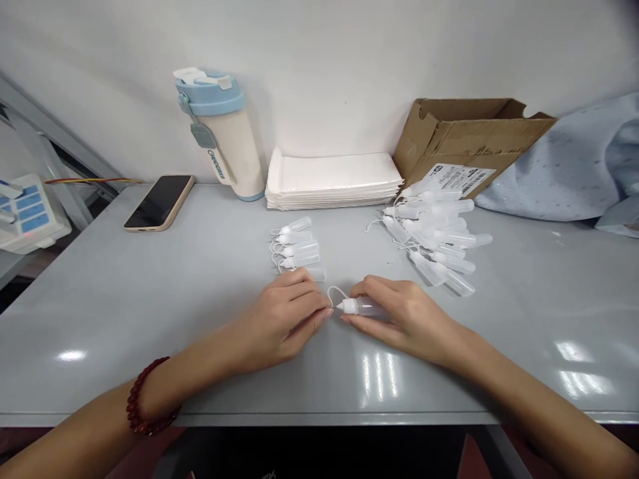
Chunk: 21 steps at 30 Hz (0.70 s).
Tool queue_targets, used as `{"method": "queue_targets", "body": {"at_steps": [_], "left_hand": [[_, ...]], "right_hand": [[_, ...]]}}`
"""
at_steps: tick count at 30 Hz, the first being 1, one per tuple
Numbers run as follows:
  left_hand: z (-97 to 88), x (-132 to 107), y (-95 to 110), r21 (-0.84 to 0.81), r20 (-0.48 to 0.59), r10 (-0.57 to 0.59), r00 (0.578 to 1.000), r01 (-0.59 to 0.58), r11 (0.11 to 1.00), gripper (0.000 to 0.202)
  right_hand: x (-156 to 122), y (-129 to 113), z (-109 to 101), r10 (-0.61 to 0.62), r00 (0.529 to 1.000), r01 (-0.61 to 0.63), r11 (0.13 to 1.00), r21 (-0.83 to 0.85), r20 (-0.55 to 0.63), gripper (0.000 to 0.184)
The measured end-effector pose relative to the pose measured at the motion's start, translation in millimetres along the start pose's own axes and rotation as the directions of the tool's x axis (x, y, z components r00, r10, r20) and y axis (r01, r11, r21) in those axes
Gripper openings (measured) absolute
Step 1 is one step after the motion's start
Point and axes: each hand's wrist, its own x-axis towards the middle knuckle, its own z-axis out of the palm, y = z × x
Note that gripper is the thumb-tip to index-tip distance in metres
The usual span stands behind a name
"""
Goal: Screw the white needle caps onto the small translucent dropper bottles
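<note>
At the near edge of the grey tabletop (219,259), a dark red beaded bracelet (142,399) circles the left wrist. Farther in, the right hand (407,311) has its fingers curled around a small translucent bottle (368,307), thumb on the near side, holding it lying sideways with its white nozzle pointing left. A thin white strap (337,290) loops from the bottle's neck to the left hand (294,313), whose thumb and forefinger tips are nearly together, pinching the strap's end. Just beyond the left hand lies a row of five similar bottles (300,249), nozzles to the left, the nearest partly hidden by the fingers. Beyond the right hand, to the right, more bottles lie in a loose pile (449,236). Along the far side, from left to right, are a phone (160,201) lying flat, a cream tumbler (232,143) with a blue lid, a stack of white envelopes (334,174), an open cardboard box (484,141) just behind the pile, and pale blue cloth (554,163). A white wall (324,73) rises behind them.
</note>
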Motion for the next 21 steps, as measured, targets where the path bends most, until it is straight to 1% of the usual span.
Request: {"method": "queue_targets", "body": {"at_steps": [2, 4, 10, 13, 16, 21], "left_hand": [[-0.2, -1.1, -1.3, 0.035, 0.004, 0.004, 1.0, -0.004, 0.999, 0.013], [-0.9, -2.2, -2.5, 0.064, 0.004, 0.009, 1.0, -0.009, 0.998, 0.011], [-4.1, -4.2, -5.8, 0.2, -0.072, 0.076, 0.994, -0.06, 0.978, 0.008], [-3.7, -5.5, -6.5, 0.248, -0.082, 0.106, 0.991, -0.083, 0.965, 0.008], [-1.6, -6.3, -6.0, 0.268, -0.088, 0.143, 0.986, -0.115, 0.957, 0.009], [1.2, -5.2, -3.1, 0.244, -0.123, 0.199, 0.972, -0.165, 0.956, 0.011]], "right_hand": [[0.4, 0.6, -1.8, -0.017, 1.0, 0.017, 1.0, 0.014, -0.024, 0.023], [1.0, 1.0, -3.3, -0.036, 0.999, 0.036, 0.999, 0.008, -0.022, 0.023], [0.5, 2.4, -3.3, -0.065, 0.998, 0.065, 0.998, -0.01, -0.017, 0.025], [0.1, 2.0, -1.1, -0.082, 0.996, 0.082, 0.997, -0.01, -0.036, 0.025], [0.1, 0.3, 1.8, -0.103, 0.993, 0.104, 0.994, 0.016, -0.062, 0.024], [-1.4, -2.0, 4.7, -0.124, 0.988, 0.13, 0.99, 0.057, -0.092, 0.022]]}}
